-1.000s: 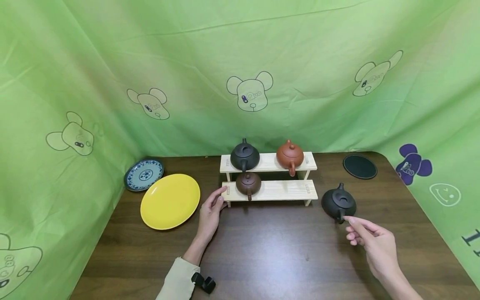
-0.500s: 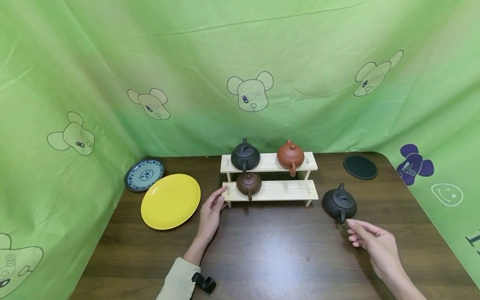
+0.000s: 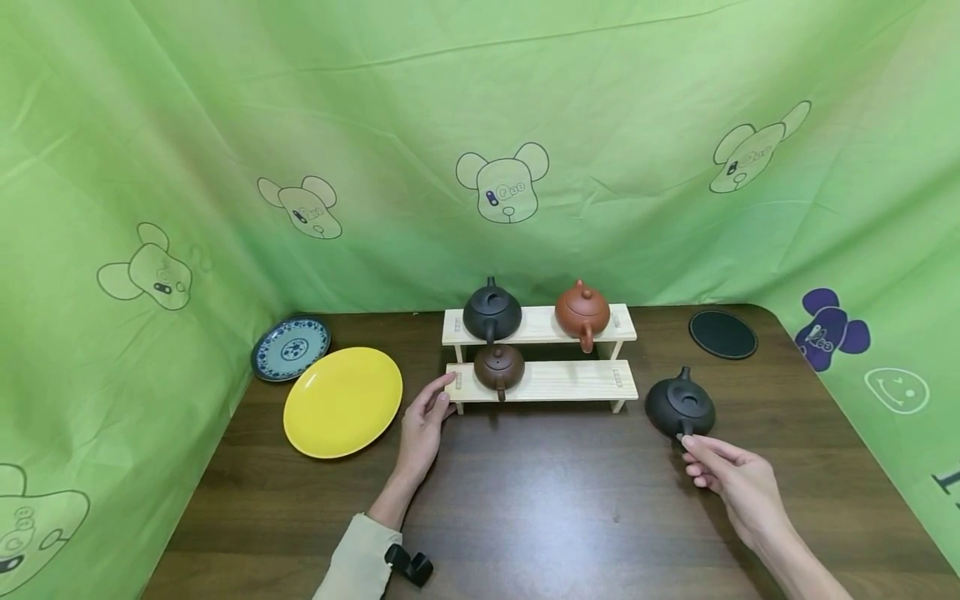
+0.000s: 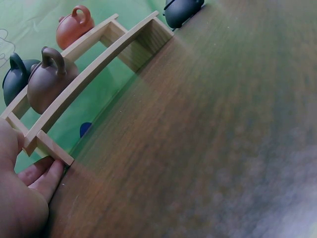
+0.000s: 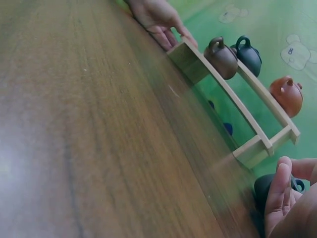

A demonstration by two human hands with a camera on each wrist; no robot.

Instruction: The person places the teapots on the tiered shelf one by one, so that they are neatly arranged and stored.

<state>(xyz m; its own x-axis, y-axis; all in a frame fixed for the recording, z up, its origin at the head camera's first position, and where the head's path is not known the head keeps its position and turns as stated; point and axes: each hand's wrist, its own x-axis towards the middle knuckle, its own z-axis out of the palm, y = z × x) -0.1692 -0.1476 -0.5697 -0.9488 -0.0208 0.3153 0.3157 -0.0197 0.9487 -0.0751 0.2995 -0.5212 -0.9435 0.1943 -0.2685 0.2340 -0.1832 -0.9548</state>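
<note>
A two-tier wooden rack [image 3: 555, 382] stands mid-table. My left hand [image 3: 422, 425] grips its left end, thumb at the upper board and fingers by the leg in the left wrist view. On the lower board sits a small brown teapot [image 3: 499, 367]. The upper board bears a black teapot [image 3: 492, 312] at left and a reddish-brown teapot [image 3: 582, 312] at right. Right of the rack, another black teapot [image 3: 679, 405] is on the table with its handle toward me. My right hand [image 3: 738, 483] pinches that handle between thumb and fingers, partly hiding it.
A yellow plate [image 3: 342, 403] and a blue patterned plate [image 3: 291, 348] lie to the left, their edges overlapping in view. A dark oval mat [image 3: 723, 334] lies at the back right. Green cloth [image 3: 375, 100] hangs behind and beside the wooden table [image 3: 547, 517].
My right hand first drew slightly back from the black teapot's handle, then moved left and onto it. My left hand stays at the rack's end, and the teapots keep their places.
</note>
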